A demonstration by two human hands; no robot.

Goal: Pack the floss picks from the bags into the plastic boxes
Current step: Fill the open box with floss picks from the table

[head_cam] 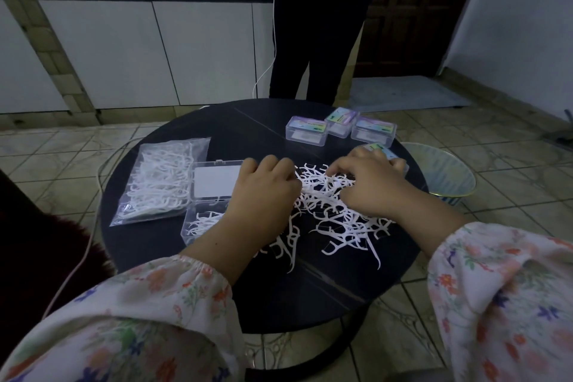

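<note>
Nearest the viewer, loose floss picks (335, 220) lie in a tangled heap from the middle of the round black table (279, 304) toward its near edge, a few strays reaching well out of the heap. The left hand (263, 192) and the right hand (369, 186) both rest on the far part of the heap, fingers curled down into it and gathering picks; how many each holds cannot be told. Just left of the left hand, an open plastic box (201, 223) holds a few picks, its lid (214, 181) hinged back. Risk, as judged: the picks interlock, so a lifted bunch may drag others along and flick the near strays off the table; the left forearm, lying partly over the box, may nudge it. Beside the box, toward the left edge, a clear bag (158, 180) is still full of picks. At the far right edge stand closed boxes (341, 127), one just behind the right hand, where a sweep could knock it off.
</note>
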